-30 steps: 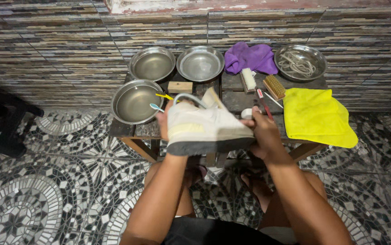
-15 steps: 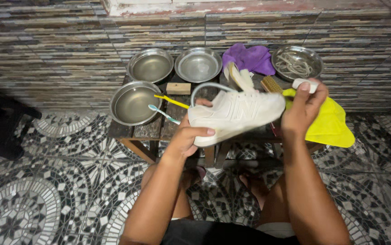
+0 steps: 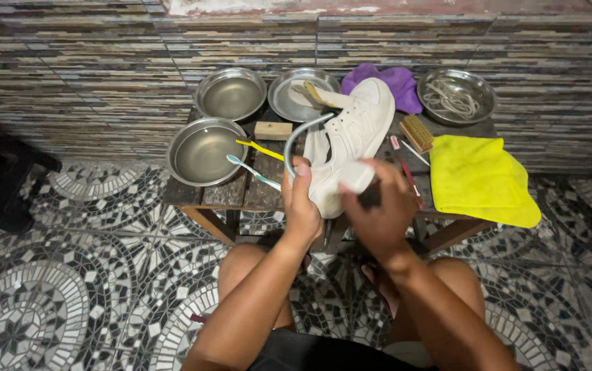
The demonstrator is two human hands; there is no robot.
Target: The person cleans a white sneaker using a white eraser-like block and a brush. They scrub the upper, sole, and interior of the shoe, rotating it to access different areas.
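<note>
My left hand (image 3: 301, 203) grips the heel end of a white sneaker (image 3: 356, 127), which is held over the low wooden table (image 3: 231, 196) with its toe pointing away from me. The tongue is pulled up and there are no laces in it. My right hand (image 3: 380, 214) holds a small white block (image 3: 356, 177) and presses it against the near side of the shoe. My knees show below the table edge.
On the table stand three empty metal bowls (image 3: 203, 151), (image 3: 231, 95), (image 3: 289, 96), and a fourth bowl with white laces (image 3: 455, 96). Also there: purple cloth (image 3: 402, 79), yellow cloth (image 3: 478, 175), bristle brush (image 3: 416, 132), wooden block (image 3: 272, 130), yellow and teal toothbrushes (image 3: 248, 167).
The shoe has turned from sole-up to side-up with its toe pointing away. My right hand came back from over the yellow cloth with the white block and set it against the shoe.
</note>
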